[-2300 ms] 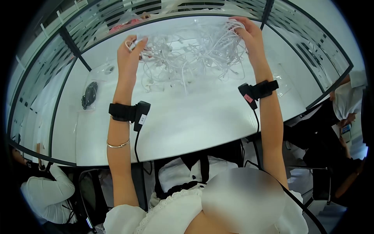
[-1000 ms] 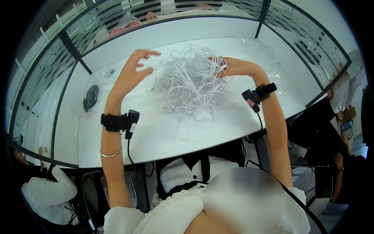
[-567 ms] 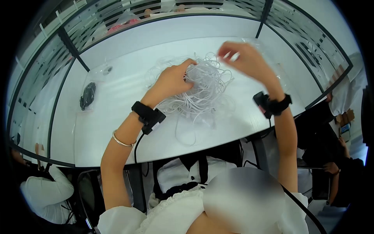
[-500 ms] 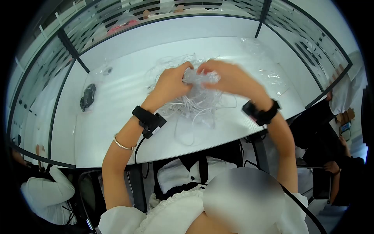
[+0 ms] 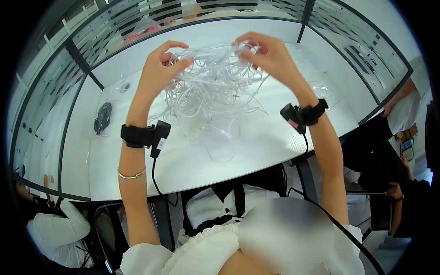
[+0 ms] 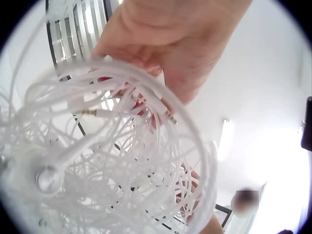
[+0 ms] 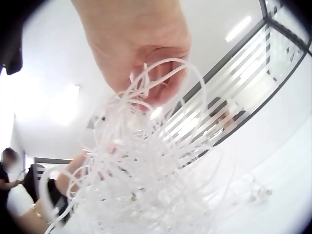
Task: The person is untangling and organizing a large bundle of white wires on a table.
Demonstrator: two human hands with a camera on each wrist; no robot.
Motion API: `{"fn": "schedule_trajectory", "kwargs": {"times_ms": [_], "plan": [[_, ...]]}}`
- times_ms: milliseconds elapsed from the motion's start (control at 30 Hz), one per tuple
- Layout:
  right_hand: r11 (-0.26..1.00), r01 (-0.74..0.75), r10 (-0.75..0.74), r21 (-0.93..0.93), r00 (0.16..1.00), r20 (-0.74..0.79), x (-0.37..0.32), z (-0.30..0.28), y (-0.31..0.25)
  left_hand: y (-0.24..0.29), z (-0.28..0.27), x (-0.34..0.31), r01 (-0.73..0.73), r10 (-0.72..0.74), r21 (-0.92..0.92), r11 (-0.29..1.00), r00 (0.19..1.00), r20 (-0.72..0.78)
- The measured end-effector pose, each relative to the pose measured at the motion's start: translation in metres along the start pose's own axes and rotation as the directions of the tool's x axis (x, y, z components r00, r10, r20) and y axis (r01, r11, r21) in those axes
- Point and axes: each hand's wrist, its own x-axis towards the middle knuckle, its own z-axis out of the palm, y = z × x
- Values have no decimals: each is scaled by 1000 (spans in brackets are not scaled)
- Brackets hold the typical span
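A big tangle of white cables hangs between both hands over the table, with loops and plugs dangling. The left hand grips its left side, fingers curled around strands; in the left wrist view, metal-tipped plugs show beside the left hand. At the tangle's upper right the right hand pinches strands. Cables hang below the curled fingers of the right hand in the right wrist view. A clear plastic bag lies on the table beneath the tangle.
A bagged black item lies at the table's left, with a small clear bag behind it. More clear plastic is at the right. Framed partitions border the table. People sit beyond both sides, one in a white top.
The hands have moved from close together at the heap to wider apart and farther forward. The tangle is now lifted and spread between them, showing more of the bag underneath.
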Motion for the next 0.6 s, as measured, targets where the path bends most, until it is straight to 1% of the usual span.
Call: {"fn": "schedule_trajectory", "kwargs": {"times_ms": [100, 133, 233, 267, 300, 367, 400, 467, 500, 533, 600], "plan": [[993, 109, -104, 55, 991, -89, 27, -13, 4, 11, -6, 5, -29, 35, -124, 992, 998, 51], [996, 89, -87, 8, 986, -140, 32, -16, -6, 5, -6, 10, -62, 68, -130, 990, 997, 42], [993, 96, -79, 66, 972, -220, 52, -21, -17, 0, -11, 20, -170, 171, -162, 972, 985, -8], [993, 95, -80, 72, 979, -189, 53, -25, -18, 3, -18, 21, -115, 114, -66, 991, 993, -25], [985, 142, -117, 100, 969, -218, 53, -27, -17, 3, -19, 21, -170, 175, 69, 983, 982, -75], [959, 239, -191, 152, 942, -278, 54, -31, -16, 4, -20, 20, -247, 311, 342, 907, 939, -148], [966, 253, -222, 55, 918, -327, 57, -33, -13, 4, -20, 18, -259, 356, 413, 873, 918, -176], [968, 243, -247, -54, 906, -344, 57, -44, -14, 10, -17, 12, -258, 464, 594, 762, 857, -224], [965, 237, -261, -111, 899, -351, 56, -50, -15, 12, -16, 10, -246, 520, 674, 696, 820, -238], [989, 145, -139, -15, 912, -386, 55, -56, -16, 13, -17, 8, -233, 534, 700, 675, 809, -246], [986, 160, -135, 39, 922, -363, 52, -66, -8, 11, -22, 4, -205, 562, 751, 628, 787, -256]]}}
